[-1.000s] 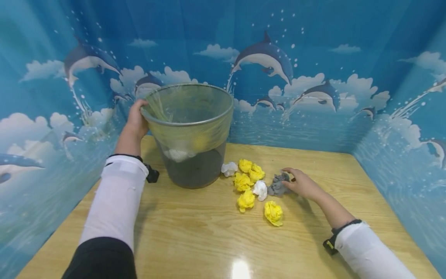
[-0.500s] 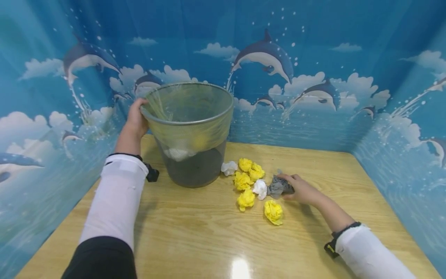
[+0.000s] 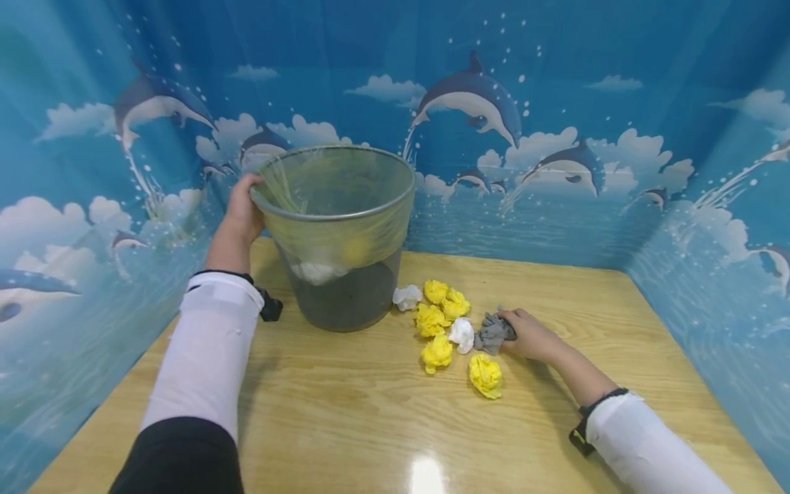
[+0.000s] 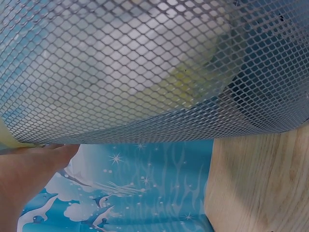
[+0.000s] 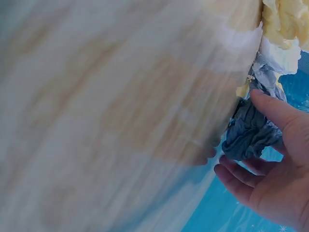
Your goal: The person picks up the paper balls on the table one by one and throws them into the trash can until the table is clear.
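On the left a wire-mesh wastebasket [image 3: 345, 295] stands on the table, lined with a thin yellowish see-through bag [image 3: 321, 240] folded over its rim. My left hand [image 3: 243, 209] grips the left side of that rim; the left wrist view has the hand [image 4: 36, 169] at the mesh edge. White and yellow lumps show dimly through the mesh. My right hand [image 3: 531, 335] holds grey crumpled paper [image 3: 492, 333] at the table, thumb on one side and fingers on the other. In the right wrist view the grey paper [image 5: 248, 128] has a darker lump between thumb and fingers.
Left of the grey paper lie several yellow crumpled papers [image 3: 437, 353], one nearer the front [image 3: 485, 375]. Two white crumpled papers [image 3: 461, 335] lie among them, one close by the wastebasket's base. Dolphin-print curtains [image 3: 555, 226] enclose the wooden table [image 3: 345, 412].
My right hand has lowered from above the grey paper and closed its thumb and fingers around it. The left hand and wastebasket have stayed in place.
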Available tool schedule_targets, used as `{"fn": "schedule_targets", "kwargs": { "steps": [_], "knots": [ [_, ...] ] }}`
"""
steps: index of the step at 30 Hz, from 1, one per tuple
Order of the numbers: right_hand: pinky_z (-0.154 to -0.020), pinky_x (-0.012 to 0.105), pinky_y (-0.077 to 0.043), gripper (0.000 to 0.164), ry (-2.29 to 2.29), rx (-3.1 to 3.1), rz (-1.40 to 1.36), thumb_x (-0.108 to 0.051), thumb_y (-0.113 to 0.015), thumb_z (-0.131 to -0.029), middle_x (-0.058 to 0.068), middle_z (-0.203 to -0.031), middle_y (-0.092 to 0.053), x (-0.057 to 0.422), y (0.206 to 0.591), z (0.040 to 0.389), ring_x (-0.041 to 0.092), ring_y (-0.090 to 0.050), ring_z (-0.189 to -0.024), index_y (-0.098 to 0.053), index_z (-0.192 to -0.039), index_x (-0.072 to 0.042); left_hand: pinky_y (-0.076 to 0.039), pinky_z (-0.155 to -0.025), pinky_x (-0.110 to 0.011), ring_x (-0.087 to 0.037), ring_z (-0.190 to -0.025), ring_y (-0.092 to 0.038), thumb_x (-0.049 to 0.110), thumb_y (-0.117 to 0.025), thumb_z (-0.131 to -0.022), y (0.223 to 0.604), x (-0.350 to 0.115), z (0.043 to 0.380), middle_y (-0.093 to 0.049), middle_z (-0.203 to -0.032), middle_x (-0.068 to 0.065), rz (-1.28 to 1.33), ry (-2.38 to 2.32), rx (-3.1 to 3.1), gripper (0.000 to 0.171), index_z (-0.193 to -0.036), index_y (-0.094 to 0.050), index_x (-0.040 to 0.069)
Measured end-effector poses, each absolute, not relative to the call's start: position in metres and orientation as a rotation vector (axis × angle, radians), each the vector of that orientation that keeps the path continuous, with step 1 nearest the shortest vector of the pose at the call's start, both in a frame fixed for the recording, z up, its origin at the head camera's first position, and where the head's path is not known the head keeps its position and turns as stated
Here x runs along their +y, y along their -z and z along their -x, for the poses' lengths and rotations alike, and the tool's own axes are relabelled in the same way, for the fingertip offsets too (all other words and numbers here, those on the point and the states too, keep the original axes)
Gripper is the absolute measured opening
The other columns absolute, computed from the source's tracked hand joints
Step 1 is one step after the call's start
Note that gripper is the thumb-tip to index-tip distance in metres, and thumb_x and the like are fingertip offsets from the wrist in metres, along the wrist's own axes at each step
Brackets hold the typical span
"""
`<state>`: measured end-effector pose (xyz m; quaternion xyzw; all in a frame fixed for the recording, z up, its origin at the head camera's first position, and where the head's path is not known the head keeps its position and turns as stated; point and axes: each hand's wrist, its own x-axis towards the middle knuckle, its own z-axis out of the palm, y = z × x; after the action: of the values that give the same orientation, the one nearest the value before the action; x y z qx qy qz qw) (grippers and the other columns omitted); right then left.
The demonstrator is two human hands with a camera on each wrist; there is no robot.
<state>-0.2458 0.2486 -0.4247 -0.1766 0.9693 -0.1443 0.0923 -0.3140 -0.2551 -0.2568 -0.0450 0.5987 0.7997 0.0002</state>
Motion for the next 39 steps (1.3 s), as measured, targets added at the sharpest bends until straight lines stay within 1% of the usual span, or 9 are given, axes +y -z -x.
{"fn": "schedule_targets", "kwargs": {
  "steps": [4,6,9,12,14,16,18,32,39],
  "knots": [
    [-0.096,0.059,-0.043,0.056,0.487,2.912,0.534,-0.013,-0.069,-0.087,0.034,-0.134,-0.042,0.249,0.424,0.247,0.051,-0.048,-0.119,-0.048,-0.135,0.008,-0.015,-0.117,-0.028,-0.01,-0.143,-0.021,0.035,-0.035,-0.099,0.257,-0.255,0.312,0.001,-0.163,0.011,0.14,-2.504,1.881,0.077,-0.151,0.023,0.032],
    [-0.097,0.058,-0.043,0.052,0.517,2.923,0.531,-0.01,-0.069,-0.087,0.033,-0.133,-0.045,0.248,0.423,0.248,0.05,-0.049,-0.119,-0.05,-0.132,0.008,-0.02,-0.113,-0.027,-0.009,-0.13,-0.036,0.035,-0.035,-0.099,0.257,-0.255,0.311,-0.016,-0.16,0.009,0.141,-2.509,1.881,0.076,-0.152,0.02,0.032],
    [-0.098,0.057,-0.042,0.049,0.535,2.926,0.519,-0.007,-0.068,-0.087,0.032,-0.13,-0.05,0.247,0.42,0.249,0.048,-0.05,-0.118,-0.051,-0.13,0.008,-0.024,-0.107,-0.026,-0.006,-0.111,-0.043,0.035,-0.035,-0.099,0.258,-0.255,0.31,-0.033,-0.148,0.009,0.149,-2.513,1.894,0.075,-0.153,0.017,0.031],
    [-0.097,0.057,-0.043,0.048,0.56,2.926,0.503,-0.006,-0.068,-0.086,0.032,-0.129,-0.052,0.246,0.417,0.249,0.048,-0.051,-0.117,-0.053,-0.129,0.007,-0.021,-0.112,-0.026,-0.009,-0.132,-0.035,0.035,-0.035,-0.099,0.258,-0.255,0.31,-0.019,-0.158,0.007,0.161,-2.508,1.899,0.076,-0.152,0.019,0.032],
    [-0.097,0.057,-0.043,0.047,0.59,2.933,0.498,-0.005,-0.068,-0.086,0.032,-0.128,-0.052,0.246,0.415,0.25,0.048,-0.051,-0.117,-0.053,-0.128,0.007,-0.014,-0.117,-0.028,-0.011,-0.147,-0.013,0.035,-0.035,-0.099,0.257,-0.254,0.31,0.004,-0.163,0.009,0.175,-2.499,1.897,0.078,-0.151,0.022,0.033],
    [-0.095,0.057,-0.044,0.046,0.627,2.939,0.486,-0.004,-0.067,-0.086,0.033,-0.128,-0.052,0.246,0.411,0.25,0.049,-0.052,-0.116,-0.053,-0.128,0.007,-0.005,-0.12,-0.031,-0.01,-0.149,0.011,0.036,-0.035,-0.098,0.258,-0.255,0.311,0.026,-0.158,0.014,0.182,-2.489,1.891,0.08,-0.149,0.027,0.033],
    [-0.094,0.057,-0.045,0.046,0.658,2.947,0.47,-0.004,-0.067,-0.087,0.033,-0.129,-0.052,0.247,0.407,0.25,0.049,-0.052,-0.116,-0.053,-0.129,0.006,-0.002,-0.121,-0.032,-0.012,-0.148,0.016,0.036,-0.035,-0.098,0.259,-0.256,0.312,0.03,-0.157,0.013,0.191,-2.492,1.883,0.08,-0.148,0.027,0.034],
    [-0.094,0.058,-0.044,0.051,0.726,2.994,0.451,-0.009,-0.061,-0.091,0.034,-0.133,-0.048,0.249,0.368,0.263,0.048,-0.05,-0.117,-0.046,-0.137,0.007,-0.004,-0.121,-0.032,-0.011,-0.149,0.013,0.034,-0.034,-0.098,0.257,-0.254,0.313,0.026,-0.158,0.012,0.169,-2.498,1.889,0.08,-0.149,0.027,0.032],
    [-0.094,0.058,-0.043,0.054,0.74,3.003,0.461,-0.012,-0.057,-0.093,0.033,-0.14,-0.041,0.243,0.338,0.273,0.048,-0.045,-0.123,-0.041,-0.141,0.007,0.0,-0.121,-0.032,-0.012,-0.147,0.021,0.035,-0.035,-0.098,0.256,-0.254,0.314,0.032,-0.156,0.013,0.173,-2.503,1.879,0.081,-0.148,0.029,0.033]
  ]
}}
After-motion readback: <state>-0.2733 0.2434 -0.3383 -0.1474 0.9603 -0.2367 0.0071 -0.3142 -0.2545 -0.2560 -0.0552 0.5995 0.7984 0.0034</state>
